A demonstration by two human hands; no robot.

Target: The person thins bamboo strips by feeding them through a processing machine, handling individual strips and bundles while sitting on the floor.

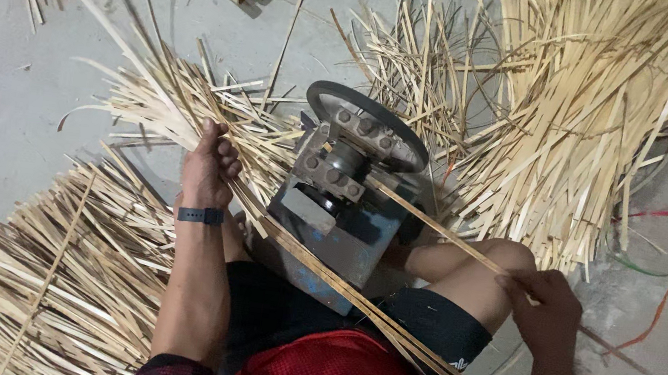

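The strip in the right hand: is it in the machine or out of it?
In. The strip runs from the right hand into the machine's rollers.

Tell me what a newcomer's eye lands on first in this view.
First the grey-blue metal splitting machine at centre, a black wheel on top, wedged between the seated person's knees. The right hand holds a long bamboo strip that runs into the machine, while the left hand grips a bundle of strips. Heaps of pale bamboo slivers ring the grey floor.
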